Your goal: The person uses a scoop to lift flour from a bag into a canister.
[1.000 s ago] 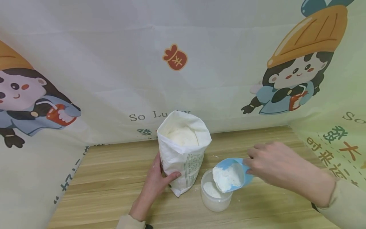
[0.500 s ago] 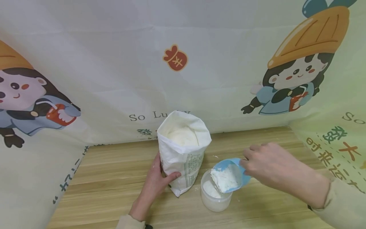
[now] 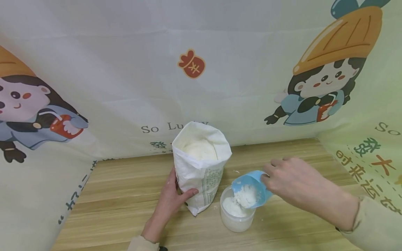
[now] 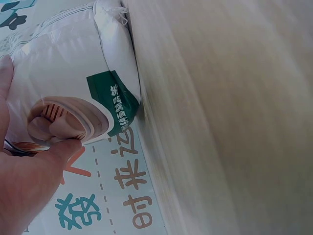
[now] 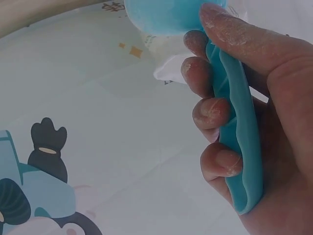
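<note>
In the head view a white flour bag [image 3: 191, 174] stands upright with its top open, flour [image 3: 201, 150] visible inside. My left hand [image 3: 172, 197] grips its lower left side, thumb across the front. The left wrist view shows a steamer-of-buns picture on the bag [image 4: 63, 63]. My right hand [image 3: 295, 179] holds a light blue scoop [image 3: 251, 177], tilted over a clear plastic tub [image 3: 237, 223]. White flour slides from the scoop's lip onto the flour in the tub. In the right wrist view, floury fingers curl round the handle [image 5: 244, 132].
Everything stands on a wood-grain table [image 3: 119, 195]. A printed cloth [image 3: 125, 76] with cartoon figures rises behind the table and along its sides. Small white specks of flour lie near the tub and the bag.
My right hand has moved slightly left and tipped the scoop further. Flour has slid down out of it, and the heap in the tub is higher. The left hand and bag have stayed put.
</note>
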`<state>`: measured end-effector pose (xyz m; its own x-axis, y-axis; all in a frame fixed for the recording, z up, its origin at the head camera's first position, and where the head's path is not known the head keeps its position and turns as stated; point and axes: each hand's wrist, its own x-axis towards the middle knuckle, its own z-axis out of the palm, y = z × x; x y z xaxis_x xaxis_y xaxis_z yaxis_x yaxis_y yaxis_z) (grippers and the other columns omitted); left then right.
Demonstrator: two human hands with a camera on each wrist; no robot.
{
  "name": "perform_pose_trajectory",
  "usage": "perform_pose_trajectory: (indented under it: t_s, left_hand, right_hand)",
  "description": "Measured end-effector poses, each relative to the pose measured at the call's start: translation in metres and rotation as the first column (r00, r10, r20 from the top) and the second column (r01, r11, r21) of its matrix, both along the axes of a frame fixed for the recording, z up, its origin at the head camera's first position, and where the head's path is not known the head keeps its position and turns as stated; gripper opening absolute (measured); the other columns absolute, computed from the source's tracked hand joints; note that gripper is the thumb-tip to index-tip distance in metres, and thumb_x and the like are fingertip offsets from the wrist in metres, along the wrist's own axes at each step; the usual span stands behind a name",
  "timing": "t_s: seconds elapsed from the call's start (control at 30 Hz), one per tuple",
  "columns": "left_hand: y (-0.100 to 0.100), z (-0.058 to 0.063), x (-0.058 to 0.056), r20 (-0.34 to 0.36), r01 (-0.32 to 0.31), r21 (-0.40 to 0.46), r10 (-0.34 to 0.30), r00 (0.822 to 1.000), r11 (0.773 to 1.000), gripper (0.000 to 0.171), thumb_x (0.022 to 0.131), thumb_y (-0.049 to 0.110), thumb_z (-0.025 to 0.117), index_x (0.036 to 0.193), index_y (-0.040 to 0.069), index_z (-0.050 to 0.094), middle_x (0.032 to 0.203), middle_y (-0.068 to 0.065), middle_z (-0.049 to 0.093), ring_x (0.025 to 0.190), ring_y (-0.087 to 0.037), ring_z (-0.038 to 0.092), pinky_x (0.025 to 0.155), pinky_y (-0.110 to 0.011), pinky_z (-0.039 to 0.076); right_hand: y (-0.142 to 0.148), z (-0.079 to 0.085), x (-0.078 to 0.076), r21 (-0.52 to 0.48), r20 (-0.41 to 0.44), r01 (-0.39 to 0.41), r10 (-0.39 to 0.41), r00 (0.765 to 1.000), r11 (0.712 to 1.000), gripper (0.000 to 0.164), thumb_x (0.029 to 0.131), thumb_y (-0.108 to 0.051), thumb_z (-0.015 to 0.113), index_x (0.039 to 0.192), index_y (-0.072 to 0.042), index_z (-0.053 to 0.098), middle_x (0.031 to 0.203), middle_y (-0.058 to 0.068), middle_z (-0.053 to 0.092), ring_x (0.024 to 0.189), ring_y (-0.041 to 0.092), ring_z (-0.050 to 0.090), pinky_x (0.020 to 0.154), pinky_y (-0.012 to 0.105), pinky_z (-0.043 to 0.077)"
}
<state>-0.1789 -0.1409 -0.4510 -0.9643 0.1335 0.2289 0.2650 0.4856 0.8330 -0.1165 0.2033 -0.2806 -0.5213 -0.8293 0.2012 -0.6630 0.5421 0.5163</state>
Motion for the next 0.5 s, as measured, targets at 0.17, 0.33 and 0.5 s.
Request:
perform_pose_trajectory:
  t_s: [0.17, 0.33, 0.5]
  left_hand:
    - [0.0, -0.0001, 0.0005, -0.001, 0.001, 0.004, -0.001, 1.0, 1.0, 0.109, 0.081, 0.025, 0.09, 0.162, 0.003, 0.022, 0.154, -0.025, 0.045, 0.141, -0.042, 0.046, 0.118, -0.056, 0.034]
    - [0.0, 0.0003, 0.0014, 0.003, 0.003, 0.007, -0.003, 1.0, 1.0, 0.108, 0.081, 0.025, 0.09, 0.162, 0.003, 0.022, 0.154, -0.025, 0.045, 0.141, -0.042, 0.045, 0.119, -0.055, 0.034]
    - [0.0002, 0.0008, 0.0011, -0.005, 0.002, -0.007, -0.002, 1.0, 1.0, 0.108, 0.081, 0.026, 0.09, 0.162, 0.002, 0.022, 0.153, -0.025, 0.045, 0.14, -0.042, 0.046, 0.118, -0.055, 0.035]
  right_hand:
    - [0.0, -0.0002, -0.0001, 0.013, -0.03, -0.01, 0.01, 1.0, 1.0, 0.029, 0.069, -0.011, 0.094, 0.072, -0.014, 0.065, 0.069, -0.002, 0.049, 0.056, 0.014, 0.043, 0.044, 0.024, 0.034]
    - [-0.0002, -0.0013, 0.0005, 0.017, -0.055, -0.027, 0.028, 0.998, 0.999, 0.03, 0.069, -0.008, 0.093, 0.072, -0.013, 0.063, 0.068, -0.001, 0.046, 0.056, 0.014, 0.041, 0.045, 0.024, 0.031]
    - [0.0022, -0.0035, 0.002, 0.006, -0.06, -0.044, 0.044, 0.997, 0.999, 0.029, 0.069, -0.004, 0.092, 0.073, -0.011, 0.064, 0.069, 0.0, 0.045, 0.058, 0.016, 0.043, 0.046, 0.026, 0.033]
